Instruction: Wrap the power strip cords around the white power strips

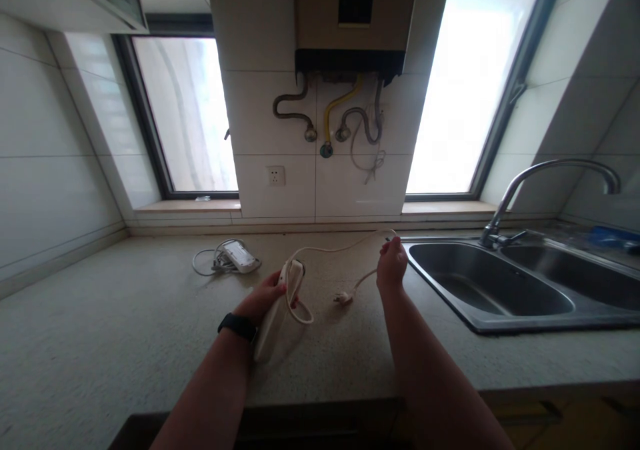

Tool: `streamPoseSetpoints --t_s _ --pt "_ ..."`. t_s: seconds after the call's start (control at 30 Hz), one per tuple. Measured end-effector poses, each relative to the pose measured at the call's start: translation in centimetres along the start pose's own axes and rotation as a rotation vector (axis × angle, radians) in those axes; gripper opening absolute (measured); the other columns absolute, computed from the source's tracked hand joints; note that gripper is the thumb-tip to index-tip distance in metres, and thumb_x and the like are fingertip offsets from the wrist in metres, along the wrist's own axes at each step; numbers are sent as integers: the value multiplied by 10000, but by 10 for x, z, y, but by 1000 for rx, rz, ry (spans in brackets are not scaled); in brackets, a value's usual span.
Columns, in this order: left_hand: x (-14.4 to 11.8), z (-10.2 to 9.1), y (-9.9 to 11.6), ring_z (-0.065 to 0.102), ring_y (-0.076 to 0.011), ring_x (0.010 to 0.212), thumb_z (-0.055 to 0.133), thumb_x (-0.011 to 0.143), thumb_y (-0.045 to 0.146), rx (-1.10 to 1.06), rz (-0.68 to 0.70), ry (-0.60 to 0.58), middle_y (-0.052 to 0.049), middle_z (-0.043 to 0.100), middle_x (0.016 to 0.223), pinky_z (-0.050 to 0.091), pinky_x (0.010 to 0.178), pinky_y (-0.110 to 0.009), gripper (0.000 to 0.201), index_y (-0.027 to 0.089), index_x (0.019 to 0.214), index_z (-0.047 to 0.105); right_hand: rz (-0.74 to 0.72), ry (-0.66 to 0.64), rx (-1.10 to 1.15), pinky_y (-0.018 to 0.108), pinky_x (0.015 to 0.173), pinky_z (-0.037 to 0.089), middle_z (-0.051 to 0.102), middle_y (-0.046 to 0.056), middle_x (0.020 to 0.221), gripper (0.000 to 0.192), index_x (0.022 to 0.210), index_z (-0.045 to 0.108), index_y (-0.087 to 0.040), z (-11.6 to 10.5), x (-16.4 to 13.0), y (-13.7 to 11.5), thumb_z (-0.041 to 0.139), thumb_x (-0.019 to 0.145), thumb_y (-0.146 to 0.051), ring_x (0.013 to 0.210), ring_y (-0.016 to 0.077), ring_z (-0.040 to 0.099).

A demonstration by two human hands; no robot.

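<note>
My left hand (267, 295) is closed around a white power strip (271, 330), which is tilted on edge above the counter, its far end up. A white cord (327, 249) comes from the strip's far end, with a loop hanging beside it. Over near the sink, my right hand (392, 263) is closed in a fist on that cord. From the fist the cord runs down to its plug (343, 297), whose prongs point left, low over or on the counter; I cannot tell which. A dark watch is on my left wrist.
A second white power strip (240, 257) with its cord bundled lies at the back left of the counter (125, 330). A double steel sink (493, 283) with a tall faucet (505, 203) is at the right. A wall socket (275, 175) sits beneath the water heater (356, 17) and its hoses.
</note>
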State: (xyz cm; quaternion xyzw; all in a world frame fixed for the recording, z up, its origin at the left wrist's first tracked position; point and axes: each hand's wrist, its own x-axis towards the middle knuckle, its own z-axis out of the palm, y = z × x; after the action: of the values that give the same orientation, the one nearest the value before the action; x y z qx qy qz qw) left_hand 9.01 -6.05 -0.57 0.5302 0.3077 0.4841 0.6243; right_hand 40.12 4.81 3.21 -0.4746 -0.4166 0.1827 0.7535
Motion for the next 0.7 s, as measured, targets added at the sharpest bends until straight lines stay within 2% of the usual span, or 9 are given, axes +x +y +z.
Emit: streamPoseSetpoints --t_s 0.07,0.2,0.27,0.37,0.43,0.5,0.53,0.63,0.7 --pt "1 1 3 646 -184 657 810 625 455 15 25 88 -61 656 830 522 608 -297 730 173 1238 532 -26 30 -9 271 554 338 442 -40 569 554 696 496 -200 -1 10 6 300 893 -679 536 125 424" --pt "4 -2 9 644 -174 616 783 685 387 21 47 371 -55 657 801 530 565 -295 560 189 1140 526 -17 87 -97 278 572 357 474 -21 614 486 719 475 -209 -9 19 26 281 923 -605 560 142 449" --pt "7 -6 10 647 -173 613 762 707 388 -29 61 468 -66 670 822 537 565 -302 526 196 1131 516 -19 59 -207 302 627 387 526 8 693 433 815 504 -205 -11 16 33 275 933 -553 644 173 513" --pt "11 -9 11 649 -155 639 697 748 425 -150 83 516 -58 665 845 542 583 -278 484 186 1140 544 -160 15 -452 387 782 411 581 98 946 383 1082 500 -170 -9 5 34 413 881 -484 886 254 551" --pt "14 -9 11 614 -118 597 655 764 425 -244 128 488 -22 633 787 515 548 -229 459 168 1137 575 -229 89 -612 473 877 381 538 181 1123 540 1233 445 -121 -6 -3 27 490 823 -470 1057 330 497" --pt "15 -7 11 567 -98 542 625 761 423 -337 170 385 2 596 724 475 494 -207 469 154 1142 585 -264 187 -716 539 912 345 451 233 1275 684 1349 367 -101 -4 -12 17 518 790 -466 1163 391 421" --pt "15 -6 11 559 -102 535 613 758 428 -369 172 320 0 594 717 464 478 -210 485 148 1152 582 -322 189 -738 553 933 326 411 234 1333 718 1388 332 -110 -3 -16 12 519 787 -456 1204 401 386" --pt "15 -1 12 623 -160 629 586 759 447 -381 126 176 -65 656 813 488 510 -250 542 137 1203 557 -580 15 -728 536 1005 270 364 189 1419 700 1423 323 -157 -2 -34 -8 518 802 -413 1286 368 330" --pt "14 3 13 662 -212 732 585 756 444 -372 113 104 -111 682 908 518 567 -289 576 136 1240 533 -719 -180 -704 504 1038 240 365 157 1443 565 1370 429 -191 2 -51 -22 503 843 -383 1309 337 329"
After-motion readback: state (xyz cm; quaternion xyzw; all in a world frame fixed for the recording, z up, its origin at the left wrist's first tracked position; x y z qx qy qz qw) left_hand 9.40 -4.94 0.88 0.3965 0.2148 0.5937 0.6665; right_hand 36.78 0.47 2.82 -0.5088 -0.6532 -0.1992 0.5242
